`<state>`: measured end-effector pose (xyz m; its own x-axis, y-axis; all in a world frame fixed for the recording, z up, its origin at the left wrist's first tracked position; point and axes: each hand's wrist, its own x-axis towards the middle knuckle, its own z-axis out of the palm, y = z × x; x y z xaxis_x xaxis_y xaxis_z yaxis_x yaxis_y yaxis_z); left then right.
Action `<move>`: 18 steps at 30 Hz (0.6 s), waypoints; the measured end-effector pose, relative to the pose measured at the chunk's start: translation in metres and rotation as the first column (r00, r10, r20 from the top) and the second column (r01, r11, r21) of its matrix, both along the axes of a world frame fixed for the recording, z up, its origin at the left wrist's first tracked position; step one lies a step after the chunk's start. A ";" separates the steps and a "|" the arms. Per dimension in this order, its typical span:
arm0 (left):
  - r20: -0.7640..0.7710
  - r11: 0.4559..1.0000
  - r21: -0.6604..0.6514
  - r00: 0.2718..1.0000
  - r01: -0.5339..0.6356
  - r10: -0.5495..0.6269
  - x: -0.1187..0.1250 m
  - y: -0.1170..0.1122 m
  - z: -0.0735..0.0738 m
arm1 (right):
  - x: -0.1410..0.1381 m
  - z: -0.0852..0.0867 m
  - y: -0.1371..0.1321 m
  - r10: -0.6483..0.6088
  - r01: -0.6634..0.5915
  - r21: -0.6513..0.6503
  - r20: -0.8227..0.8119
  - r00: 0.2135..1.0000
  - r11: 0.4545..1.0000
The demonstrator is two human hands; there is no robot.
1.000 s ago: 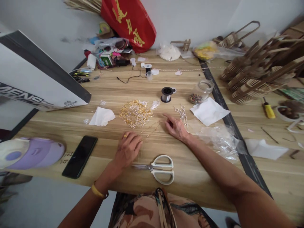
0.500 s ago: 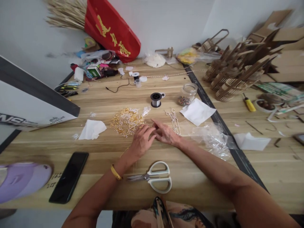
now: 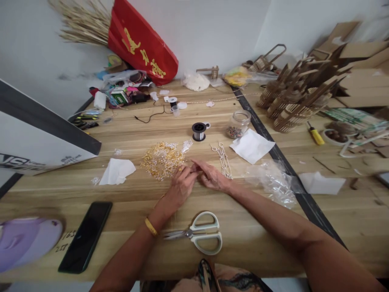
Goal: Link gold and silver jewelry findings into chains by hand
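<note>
— "Where to look for the gold-and-clear bead pile (image 3: pixel 161 161)?"
— "On the surface (image 3: pixel 136 211), just beyond the left hand (image 3: pixel 181 184) and slightly left; nearer to it than to the right hand (image 3: pixel 212 177). No clear long axis."
— "And the silvery strands (image 3: pixel 224 162)?"
— "Just beyond the right hand, towards the wrist, stretched roughly near to far."
— "Holding anything?"
— "Impossible to tell. Both loosely curled, fingertips apparently touching, anything between them too small to make out."

We look forward and steeply down from the wearer's head, close above the tabletop (image 3: pixel 133 132), with the wall (image 3: pixel 219 36) along the top of the frame.
</note>
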<state>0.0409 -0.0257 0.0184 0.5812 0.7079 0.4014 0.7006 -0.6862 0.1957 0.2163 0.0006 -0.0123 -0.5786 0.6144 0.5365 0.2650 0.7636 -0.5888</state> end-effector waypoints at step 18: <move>0.320 0.990 -0.116 0.940 -0.084 0.118 -0.009 0.004 -0.005 | -0.001 0.009 -0.002 -0.035 0.034 0.033 0.044 0.998 0.999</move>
